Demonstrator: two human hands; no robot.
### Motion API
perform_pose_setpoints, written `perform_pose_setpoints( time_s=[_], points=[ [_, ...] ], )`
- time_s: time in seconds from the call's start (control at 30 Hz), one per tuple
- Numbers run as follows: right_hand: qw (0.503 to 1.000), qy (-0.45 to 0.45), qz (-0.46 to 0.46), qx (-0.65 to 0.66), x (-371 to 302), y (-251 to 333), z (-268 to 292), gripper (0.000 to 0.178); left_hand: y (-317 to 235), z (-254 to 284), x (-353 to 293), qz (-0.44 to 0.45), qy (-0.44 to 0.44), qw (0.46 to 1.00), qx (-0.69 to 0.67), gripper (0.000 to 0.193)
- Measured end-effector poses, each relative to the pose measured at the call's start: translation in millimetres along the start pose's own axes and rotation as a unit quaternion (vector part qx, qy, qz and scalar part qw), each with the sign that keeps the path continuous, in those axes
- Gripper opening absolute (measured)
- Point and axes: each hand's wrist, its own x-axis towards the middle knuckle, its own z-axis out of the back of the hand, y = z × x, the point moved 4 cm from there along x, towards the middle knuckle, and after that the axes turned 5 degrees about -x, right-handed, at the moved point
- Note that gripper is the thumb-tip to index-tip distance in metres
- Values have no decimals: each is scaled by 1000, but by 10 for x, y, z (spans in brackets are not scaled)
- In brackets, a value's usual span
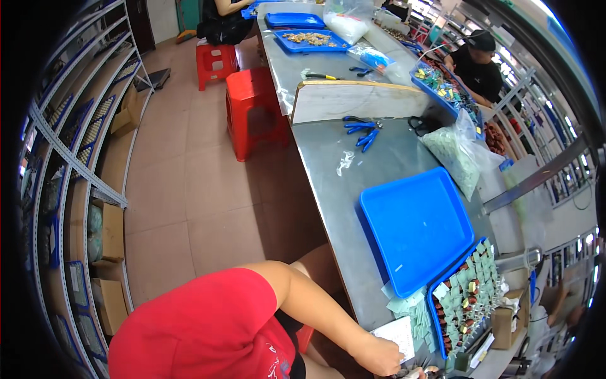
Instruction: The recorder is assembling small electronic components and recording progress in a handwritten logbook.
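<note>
My left hand (pixel 377 355) is at the lower edge, its fingers curled in. Whatever it holds is too small and cut off to make out. Under and beside it lies a white sheet of paper (pixel 399 335) with marks on it. A small part of what looks like my right hand (pixel 430 370) shows at the bottom rim, close to the left; its fingers are mostly out of the picture. Just beyond are loose pale green slips (pixel 413 309). A blue tray (pixel 434 316) there holds rows of small parts with green slips and dark red pieces.
A larger blue tray (pixel 416 227) lies on the metal table (pixel 328 183). Behind it are blue-handled pliers (pixel 364 131), a plastic bag (pixel 457 151) and a low board divider (pixel 360 101). Red stools (pixel 249 107) and shelving (pixel 76 164) stand left. Other people (pixel 478 66) sit farther off.
</note>
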Motion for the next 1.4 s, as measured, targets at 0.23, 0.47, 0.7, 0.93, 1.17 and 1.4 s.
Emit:
perform_pose_setpoints(
  time_s=[0.23, 0.47, 0.7, 0.93, 1.17, 1.4],
  points=[
    [961, -34, -235, 141, -143, 683, 46, 33, 202, 285, 85, 156, -88, 946, -271, 19],
    [997, 15, 73, -33, -56, 395, 255, 30, 330, 641, 241, 220, -118, 894, -373, 23],
    [980, 175, 50, -84, 17, 383, -111, 12, 277, 1136, 306, 7, -155, 966, -205, 29],
    [989, 143, -43, 7, 143, 164, 426, 14, 703, 1324, 628, 129, -259, 883, -368, 18],
    [962, -69, -232, 123, 675, 137, 929, 15, 1503, 1367, 757, 208, -469, 767, -384, 17],
    [937, -168, 70, -297, 1763, 134, 794, 23, 1576, 1528, 1142, 107, -603, 759, -222, 23]
  ],
)
